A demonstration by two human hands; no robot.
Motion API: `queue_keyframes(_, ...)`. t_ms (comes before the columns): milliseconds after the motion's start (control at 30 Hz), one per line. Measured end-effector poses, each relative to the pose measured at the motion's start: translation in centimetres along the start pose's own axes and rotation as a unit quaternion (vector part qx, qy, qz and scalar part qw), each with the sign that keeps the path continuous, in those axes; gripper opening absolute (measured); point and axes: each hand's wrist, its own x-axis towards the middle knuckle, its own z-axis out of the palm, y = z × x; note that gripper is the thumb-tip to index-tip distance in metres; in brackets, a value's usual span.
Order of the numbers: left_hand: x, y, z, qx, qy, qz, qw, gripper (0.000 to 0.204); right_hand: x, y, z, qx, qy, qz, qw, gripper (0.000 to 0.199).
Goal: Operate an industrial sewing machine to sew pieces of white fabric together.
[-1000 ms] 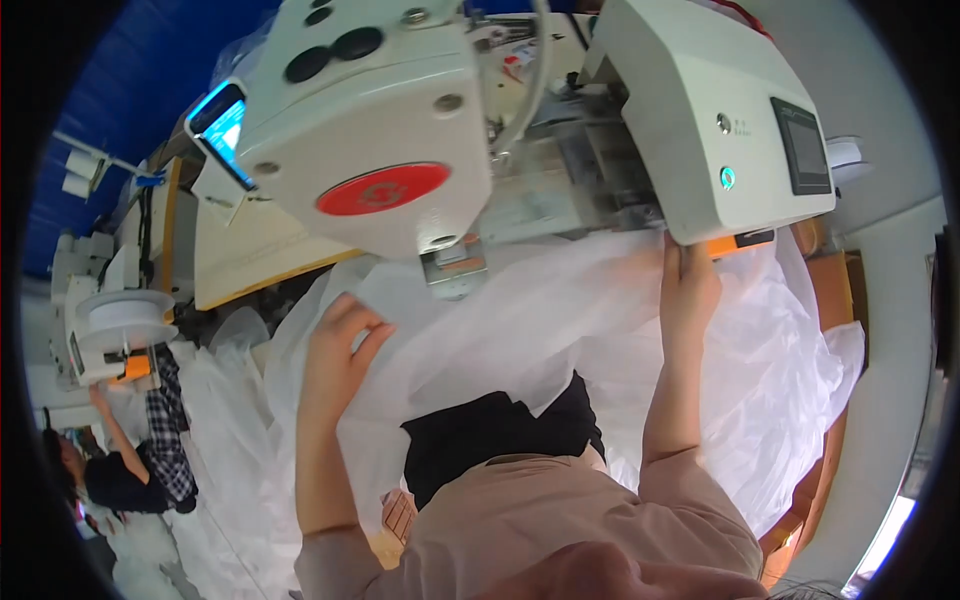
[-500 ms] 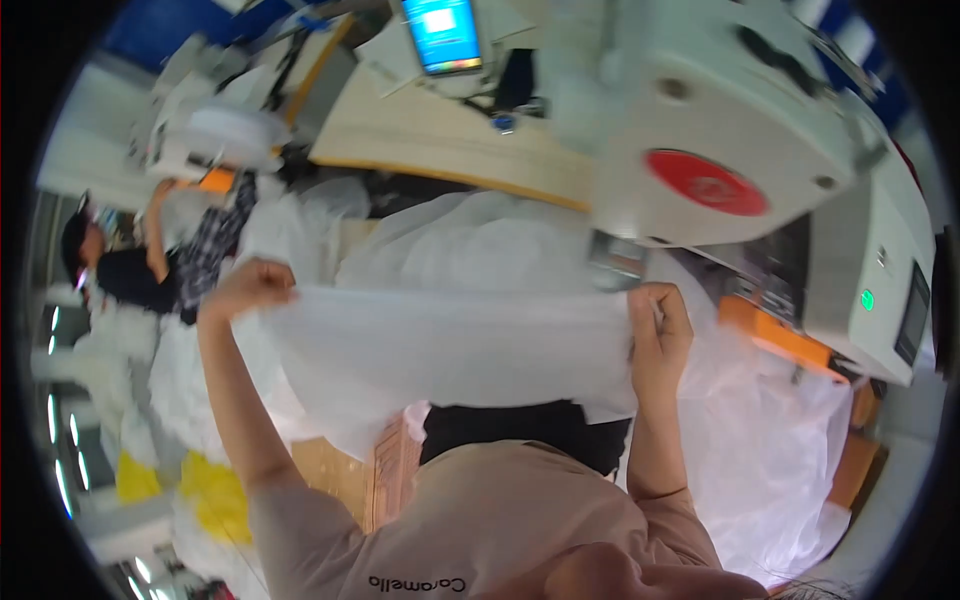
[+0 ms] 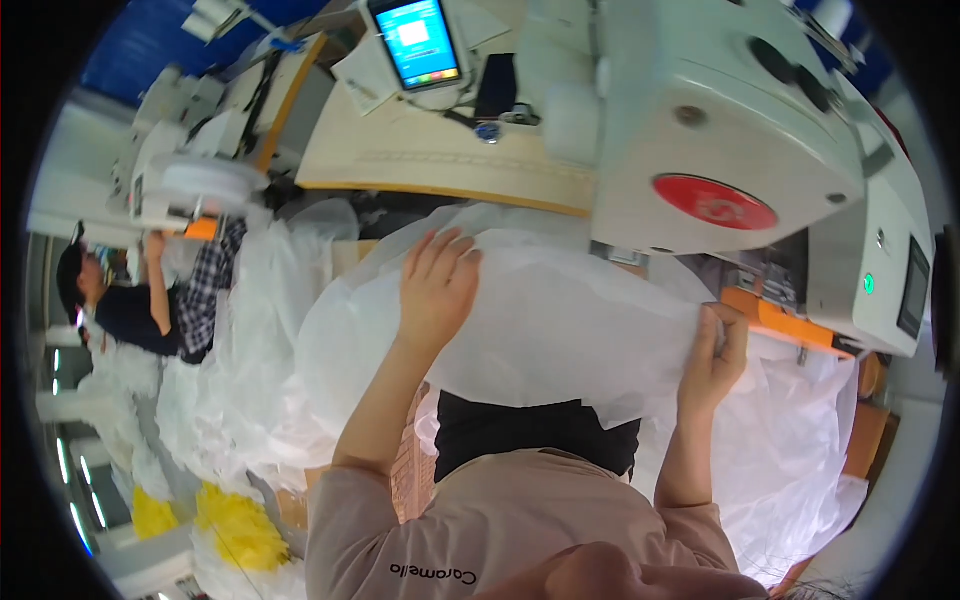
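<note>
- White fabric sheet [image 3: 560,320]: a thin, see-through white sheet lies spread between the two hands, over the person's lap and against the front edge of the bench, just under the sewing machine. More of it hangs down on the right, below the machine's end.
- Sewing machine [image 3: 720,130]: a big off-white machine stands on the right part of the bench, with a round red disc [image 3: 714,202] on its near face, an orange part at its lower right and a small green light beside a dark panel at its far right end.
- Bench [image 3: 440,160]: pale wood top with an orange-brown front edge; a small tablet-like screen [image 3: 413,42] with a lit blue display stands at its far edge, dark cables beside it.
- Heap of white fabric [image 3: 250,360]: piled left of the bench, near a second person bent over another machine at far left.
- Left hand [image 3: 437,290]: lies flat on the sheet's upper edge, fingers spread wide, palm down.
- Right hand [image 3: 716,352]: closed around the sheet's right edge, pinching it just below the orange part of the machine.
</note>
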Motion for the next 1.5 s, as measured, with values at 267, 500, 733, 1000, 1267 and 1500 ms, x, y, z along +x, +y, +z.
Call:
queue_keyframes(267,2.1,3.2,0.4,-0.207,-0.053,-0.087,0.973,0.023,-0.3,-0.4,-0.6,0.001,0.005,-0.010,1.000,0.004)
queue_keyframes(500,0.7,4.1,1.6,-0.288,-0.017,-0.216,0.933,0.021,-0.4,-0.4,-0.6,0.009,0.007,-0.024,1.000,0.006)
queue_keyframes(733,-2.6,3.2,2.5,-0.383,-0.030,-0.256,0.887,0.018,-0.5,-0.6,-1.2,0.017,0.027,0.012,0.999,0.005)
queue_keyframes(1000,-0.7,2.2,-8.5,-0.114,-0.050,-0.125,0.984,0.025,0.9,2.0,-4.3,-0.099,0.015,0.068,0.993,0.006)
queue_keyframes(1267,3.1,2.2,-0.3,-0.100,-0.023,-0.102,0.990,0.021,5.9,4.7,-6.8,-0.372,0.105,-0.104,0.916,0.010)
queue_keyframes(1500,2.9,2.0,-1.7,0.005,0.027,-0.054,0.998,0.012,6.1,5.2,-6.9,-0.369,0.070,-0.215,0.901,0.014)
